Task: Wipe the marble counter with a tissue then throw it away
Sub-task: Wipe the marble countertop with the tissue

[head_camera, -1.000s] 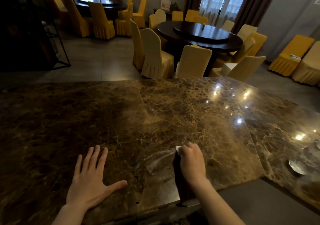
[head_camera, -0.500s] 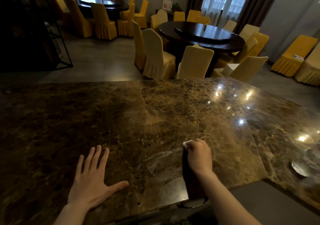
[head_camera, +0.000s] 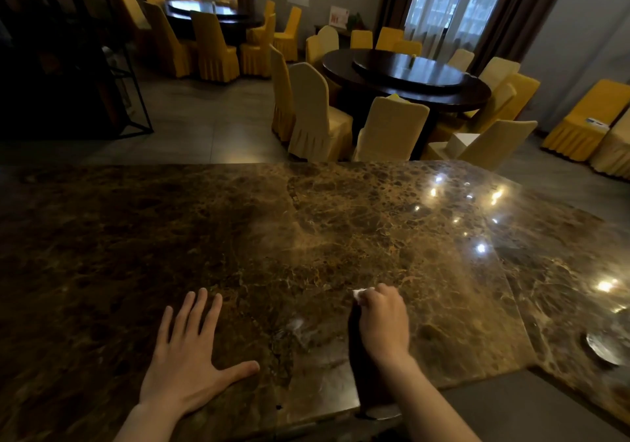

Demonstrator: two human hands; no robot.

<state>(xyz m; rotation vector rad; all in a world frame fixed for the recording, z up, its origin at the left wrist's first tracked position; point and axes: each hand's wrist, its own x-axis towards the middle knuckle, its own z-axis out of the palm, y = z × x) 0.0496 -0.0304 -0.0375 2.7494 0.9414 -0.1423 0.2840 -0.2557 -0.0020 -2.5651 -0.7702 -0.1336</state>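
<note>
Dining hall, dim. Round dark table (head_camera: 409,73) past the counter, chairs (head_camera: 315,114) in yellow and cream covers around it, a second table (head_camera: 208,10) far left with more of them. Curtained windows (head_camera: 456,2) at the back.

Your counter (head_camera: 238,237) is brown marble, glossy, pale veins all over, seam running front to back near the middle. Ceiling lights reflect as bright spots on the right part. A greyish smeared patch (head_camera: 300,331) sits between your hands, close to the near edge. A round shiny mark (head_camera: 605,348) sits on the far right slab; can't tell what it is.

Left hand (head_camera: 191,353): flat on the marble, palm down, fingers spread wide, thumb out toward the right. Holding nothing.

Right hand (head_camera: 383,322): curled into a loose fist, knuckles up, pressed on the counter right of the smear. Fingers closed around the tissue (head_camera: 359,294).

Tissue: white, bunched up, almost all hidden under your fist. Only a small crumpled corner shows at the fingertips, on the hand's far left side, touching the marble. Can't tell its full size or whether it's damp.

Your hand throws a dark shadow on the stone down to the near edge. Both forearms bare, coming in from the bottom.
</note>
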